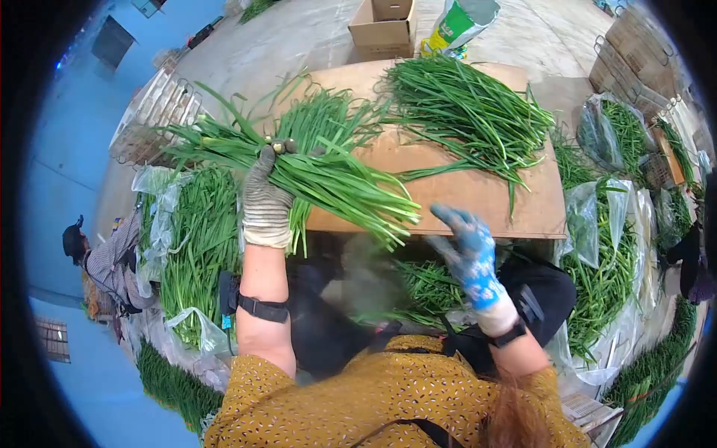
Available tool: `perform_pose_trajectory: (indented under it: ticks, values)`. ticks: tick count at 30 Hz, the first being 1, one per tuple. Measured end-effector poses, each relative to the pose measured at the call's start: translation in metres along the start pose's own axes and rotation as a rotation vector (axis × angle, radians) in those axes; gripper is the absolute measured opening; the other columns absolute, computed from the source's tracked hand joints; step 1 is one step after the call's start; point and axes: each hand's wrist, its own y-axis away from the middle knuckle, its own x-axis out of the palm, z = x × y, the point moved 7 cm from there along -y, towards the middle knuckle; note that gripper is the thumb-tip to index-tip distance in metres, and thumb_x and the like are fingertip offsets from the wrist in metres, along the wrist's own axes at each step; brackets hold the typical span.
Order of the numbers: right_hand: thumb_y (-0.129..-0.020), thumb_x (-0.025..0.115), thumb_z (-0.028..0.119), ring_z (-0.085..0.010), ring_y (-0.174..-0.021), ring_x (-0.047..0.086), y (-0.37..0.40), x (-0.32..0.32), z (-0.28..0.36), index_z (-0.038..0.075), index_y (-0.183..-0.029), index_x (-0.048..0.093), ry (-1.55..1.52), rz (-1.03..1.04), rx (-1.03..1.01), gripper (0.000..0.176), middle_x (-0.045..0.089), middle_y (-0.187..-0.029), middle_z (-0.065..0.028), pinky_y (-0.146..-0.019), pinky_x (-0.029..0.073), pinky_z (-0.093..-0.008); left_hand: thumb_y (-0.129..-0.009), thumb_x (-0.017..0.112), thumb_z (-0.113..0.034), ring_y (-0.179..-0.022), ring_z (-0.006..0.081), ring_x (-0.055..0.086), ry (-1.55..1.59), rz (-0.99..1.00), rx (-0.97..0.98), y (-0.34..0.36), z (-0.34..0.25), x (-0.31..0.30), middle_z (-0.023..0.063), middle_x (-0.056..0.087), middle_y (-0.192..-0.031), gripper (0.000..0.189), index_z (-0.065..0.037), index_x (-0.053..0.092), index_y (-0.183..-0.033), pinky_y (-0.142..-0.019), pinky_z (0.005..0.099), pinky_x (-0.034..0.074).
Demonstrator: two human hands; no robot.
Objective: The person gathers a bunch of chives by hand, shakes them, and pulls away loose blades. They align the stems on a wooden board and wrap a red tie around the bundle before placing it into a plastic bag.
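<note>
My left hand (267, 190), in a striped knit glove, grips a bunch of garlic chives (336, 187) above the near left part of the wooden table (448, 205). The bunch lies slantwise, its pale cut ends pointing toward my right hand (470, 250). That hand, in a blue patterned glove, is apart from the bunch with its fingers stretched out and nothing in them. Behind the held bunch, more loose chives (321, 116) rest on the table. A larger pile of chives (470, 112) covers its far right.
Plastic-lined heaps of chives stand at the left (198, 254) and right (601, 276). Loose chives (429, 287) lie below the table's near edge. Beyond the table are a cardboard box (385, 33) and a green-white bag (459, 26). Another person (112, 257) is at far left.
</note>
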Motion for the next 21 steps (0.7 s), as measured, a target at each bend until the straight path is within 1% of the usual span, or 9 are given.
perform_pose_trajectory:
  ticks: [3, 6, 7, 9, 12, 15, 17, 19, 21]
  values:
    - [-0.074, 0.072, 0.011, -0.0306, -0.078, 0.063, -0.034, 0.026, 0.013, 0.006, -0.098, 0.068, -0.202, 0.053, -0.080, 0.025, 0.067, -0.086, -0.0138, -0.070, 0.049, -0.0380, -0.087, 0.063, -0.016, -0.099, 0.0228, 0.061, 0.025, 0.026, -0.057, 0.008, 0.018, 0.015, 0.0009, 0.065, -0.095, 0.011, -0.012, 0.064, -0.097, -0.102, 0.0675, 0.030]
    - [-0.077, 0.071, 0.010, -0.0275, -0.070, 0.065, -0.024, 0.041, -0.013, 0.005, -0.092, 0.069, -0.385, -0.059, 0.207, 0.016, 0.068, -0.079, -0.0138, -0.067, 0.051, -0.0346, -0.087, 0.063, -0.019, -0.105, 0.0234, 0.060, 0.059, 0.051, -0.119, 0.024, 0.016, 0.026, 0.0011, 0.065, -0.101, 0.013, -0.013, 0.064, -0.098, -0.103, 0.0674, 0.029]
    - [-0.079, 0.070, 0.010, -0.0240, -0.069, 0.067, -0.013, 0.049, -0.031, 0.004, -0.093, 0.069, -0.504, -0.062, 0.480, 0.015, 0.068, -0.081, -0.0155, -0.065, 0.051, -0.0317, -0.087, 0.063, -0.019, -0.106, 0.0245, 0.060, 0.060, 0.056, -0.143, 0.030, 0.016, 0.026, 0.0020, 0.065, -0.101, 0.013, -0.013, 0.064, -0.099, -0.102, 0.0672, 0.030]
    - [-0.079, 0.068, 0.011, -0.0265, -0.064, 0.066, -0.014, 0.043, -0.029, 0.006, -0.089, 0.068, -0.377, -0.130, 0.356, 0.011, 0.067, -0.077, -0.0144, -0.061, 0.051, -0.0335, -0.087, 0.064, -0.017, -0.107, 0.0265, 0.059, 0.066, 0.073, -0.200, 0.039, 0.021, 0.028, 0.0038, 0.065, -0.101, 0.014, -0.012, 0.064, -0.100, -0.100, 0.0669, 0.033]
    - [-0.080, 0.066, 0.013, -0.0303, -0.063, 0.063, -0.017, 0.025, -0.014, 0.008, -0.087, 0.067, 0.123, -0.108, 0.127, 0.009, 0.065, -0.074, -0.0131, -0.060, 0.050, -0.0374, -0.087, 0.064, -0.020, -0.104, 0.0254, 0.060, 0.001, 0.073, -0.183, 0.039, 0.029, 0.011, 0.0034, 0.066, -0.098, 0.015, -0.010, 0.064, -0.099, -0.099, 0.0676, 0.033]
    - [-0.079, 0.066, 0.015, -0.0324, -0.064, 0.062, 0.000, 0.007, -0.031, 0.011, -0.086, 0.066, 0.259, -0.161, 0.087, 0.008, 0.064, -0.073, -0.0129, -0.058, 0.049, -0.0397, -0.086, 0.065, -0.022, -0.095, 0.0229, 0.061, 0.038, -0.030, -0.119, 0.038, 0.023, -0.013, 0.0048, 0.065, -0.093, 0.017, -0.008, 0.063, -0.095, -0.097, 0.0633, 0.039]
    - [-0.076, 0.069, 0.012, -0.0321, -0.072, 0.064, 0.022, -0.005, -0.061, 0.011, -0.089, 0.066, 0.339, 0.050, 0.256, 0.013, 0.064, -0.077, -0.0132, -0.063, 0.050, -0.0382, -0.086, 0.066, -0.025, -0.091, 0.0214, 0.061, 0.112, -0.135, -0.046, 0.035, 0.008, -0.035, 0.0081, 0.064, -0.092, 0.019, -0.008, 0.063, -0.095, -0.093, 0.0598, 0.044]
    - [-0.073, 0.071, 0.014, -0.0325, -0.076, 0.064, 0.062, 0.004, -0.102, 0.012, -0.094, 0.067, 0.582, 0.565, 0.229, 0.021, 0.066, -0.083, -0.0120, -0.067, 0.051, -0.0378, -0.085, 0.066, -0.023, -0.092, 0.0217, 0.062, -0.039, -0.249, 0.038, 0.033, -0.011, -0.074, 0.0074, 0.065, -0.092, 0.017, -0.008, 0.064, -0.095, -0.094, 0.0594, 0.043]
    - [-0.073, 0.072, 0.012, -0.0323, -0.078, 0.065, 0.066, 0.003, -0.082, 0.011, -0.098, 0.067, 0.375, 0.474, 0.068, 0.025, 0.067, -0.088, -0.0122, -0.068, 0.051, -0.0364, -0.085, 0.066, -0.022, -0.093, 0.0218, 0.062, -0.055, -0.303, 0.097, 0.034, -0.017, -0.076, 0.0069, 0.065, -0.093, 0.017, -0.008, 0.064, -0.095, -0.096, 0.0607, 0.042]
